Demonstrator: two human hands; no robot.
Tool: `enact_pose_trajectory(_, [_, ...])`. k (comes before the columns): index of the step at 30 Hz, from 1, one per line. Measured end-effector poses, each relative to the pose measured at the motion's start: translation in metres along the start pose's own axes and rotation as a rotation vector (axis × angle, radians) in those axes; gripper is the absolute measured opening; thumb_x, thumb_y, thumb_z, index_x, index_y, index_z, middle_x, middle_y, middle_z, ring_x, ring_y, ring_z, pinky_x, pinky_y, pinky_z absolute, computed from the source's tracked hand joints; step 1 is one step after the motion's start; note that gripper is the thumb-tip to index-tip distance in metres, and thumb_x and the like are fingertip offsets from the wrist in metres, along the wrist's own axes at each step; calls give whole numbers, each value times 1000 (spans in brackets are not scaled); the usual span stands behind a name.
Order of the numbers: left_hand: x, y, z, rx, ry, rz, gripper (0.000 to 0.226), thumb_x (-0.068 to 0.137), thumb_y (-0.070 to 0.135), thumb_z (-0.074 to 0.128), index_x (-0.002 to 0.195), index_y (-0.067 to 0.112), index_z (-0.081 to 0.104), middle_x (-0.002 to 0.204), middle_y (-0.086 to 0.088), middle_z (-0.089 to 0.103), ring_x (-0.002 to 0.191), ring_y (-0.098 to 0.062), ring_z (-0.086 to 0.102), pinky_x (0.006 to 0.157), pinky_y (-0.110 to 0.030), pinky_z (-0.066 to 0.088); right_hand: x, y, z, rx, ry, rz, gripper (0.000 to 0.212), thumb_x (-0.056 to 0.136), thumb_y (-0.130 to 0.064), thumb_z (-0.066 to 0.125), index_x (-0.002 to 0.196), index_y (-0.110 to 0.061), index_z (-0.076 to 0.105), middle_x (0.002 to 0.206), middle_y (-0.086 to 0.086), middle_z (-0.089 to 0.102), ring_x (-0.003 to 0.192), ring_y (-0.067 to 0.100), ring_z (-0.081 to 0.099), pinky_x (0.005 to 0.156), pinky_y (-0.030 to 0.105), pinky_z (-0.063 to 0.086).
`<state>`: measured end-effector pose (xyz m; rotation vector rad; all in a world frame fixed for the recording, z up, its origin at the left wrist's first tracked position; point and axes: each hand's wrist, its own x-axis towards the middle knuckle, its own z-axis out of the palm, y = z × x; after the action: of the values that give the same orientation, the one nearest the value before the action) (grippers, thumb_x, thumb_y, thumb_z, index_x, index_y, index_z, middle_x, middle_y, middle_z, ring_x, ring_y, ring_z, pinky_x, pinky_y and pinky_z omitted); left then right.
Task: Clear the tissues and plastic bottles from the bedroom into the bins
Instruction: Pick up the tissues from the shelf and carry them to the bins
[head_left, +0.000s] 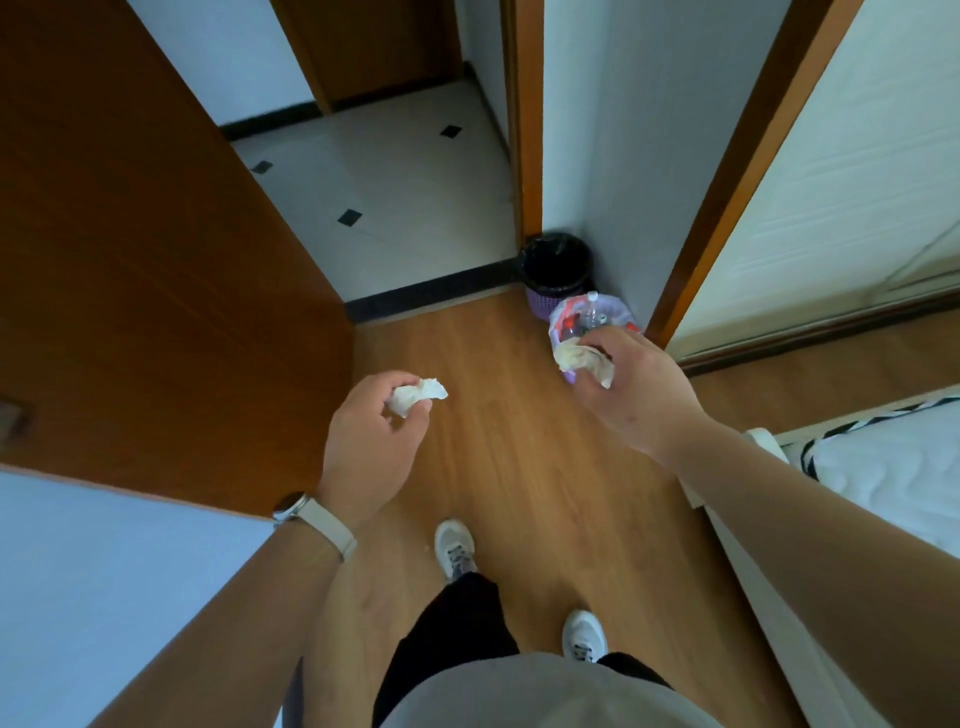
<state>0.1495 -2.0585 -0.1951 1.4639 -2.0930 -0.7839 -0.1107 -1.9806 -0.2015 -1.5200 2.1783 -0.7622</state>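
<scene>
My left hand (371, 447) pinches a crumpled white tissue (418, 395) over the wooden floor. My right hand (641, 387) grips a second crumpled tissue (584, 361), held just in front of a purple bin (592, 322) that holds several plastic bottles. Behind that bin, in the corner by the door frame, stands a second purple bin (558, 270) lined with a black bag. The right hand partly hides the bottle bin.
An open brown door (156, 260) stands at the left, with a tiled hallway (395, 176) beyond the threshold. A white mattress and bed frame (883, 478) are at the right. A sliding wardrobe door (831, 182) is at the upper right. My feet are on the wooden floor (519, 467).
</scene>
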Motion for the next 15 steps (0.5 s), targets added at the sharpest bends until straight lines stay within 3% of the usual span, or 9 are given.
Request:
enact_pose_trajectory(4, [71,-25,2,-23,-18,1,19,92,27,64,110,29,61,104,14,62,92,-2,58,74,-17,48,54,-6,15,35,-20,70,35,92,-26,63,124,-17,56,108,0,58,100,17,60,73,10,43])
enact_pose_trajectory(7, [135,-37,1,-57,-46,27,21,92,30,64,113,30,60,108,13,61,94,-5,59,75,-17,50,97,-20,22,-48,42,70,31,90,-26,59,121,-20,58,116,-3,58,104,14,55,86,28,47])
enact_pose_trajectory(13, [270,-68,-19,-75,-104,94,23,92,38,62,114,36,57,113,12,62,93,-6,61,74,-26,58,193,-66,44,-84,158,139,29,85,-23,62,113,-20,60,106,0,62,82,17,53,68,27,43])
enact_pose_trajectory(15, [304,-73,-24,-108,-121,115,24,92,31,63,115,28,59,112,8,61,93,-7,60,73,-22,54,225,-80,47,-101,183,158,28,86,-21,62,113,-22,60,105,-3,61,77,14,50,64,24,38])
